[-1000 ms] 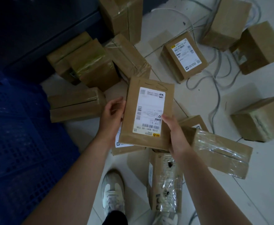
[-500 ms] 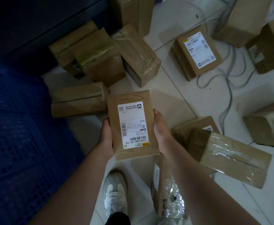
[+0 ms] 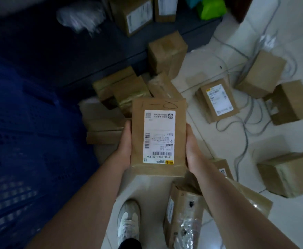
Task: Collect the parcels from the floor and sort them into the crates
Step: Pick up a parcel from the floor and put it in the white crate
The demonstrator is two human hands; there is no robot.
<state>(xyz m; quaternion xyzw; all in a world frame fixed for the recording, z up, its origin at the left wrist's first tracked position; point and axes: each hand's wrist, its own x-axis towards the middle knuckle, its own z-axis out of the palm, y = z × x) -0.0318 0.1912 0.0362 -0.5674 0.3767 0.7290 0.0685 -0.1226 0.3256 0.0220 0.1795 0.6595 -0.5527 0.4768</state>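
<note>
I hold a flat brown parcel (image 3: 180, 123) with a white shipping label, face up, in front of me above the floor. My left hand (image 3: 124, 146) grips its left edge and my right hand (image 3: 192, 150) grips its right edge. Handwriting is scrawled near its far end. A dark blue perforated crate (image 3: 27, 141) fills the left side of the view. Several more brown parcels lie on the pale tiled floor, among them a labelled one (image 3: 219, 102) to the right and a taped one (image 3: 183, 218) by my feet.
Grey cables (image 3: 244, 130) snake over the floor among the boxes on the right. A dark low shelf (image 3: 111, 56) at the back holds more boxes (image 3: 132, 13). My shoe (image 3: 128, 220) is on the tiles below the parcel. A green object (image 3: 211, 8) sits at the top.
Both hands have lifted the parcel and turned it straight, long side pointing away from me. The view has tilted up, so the shelf and more floor show.
</note>
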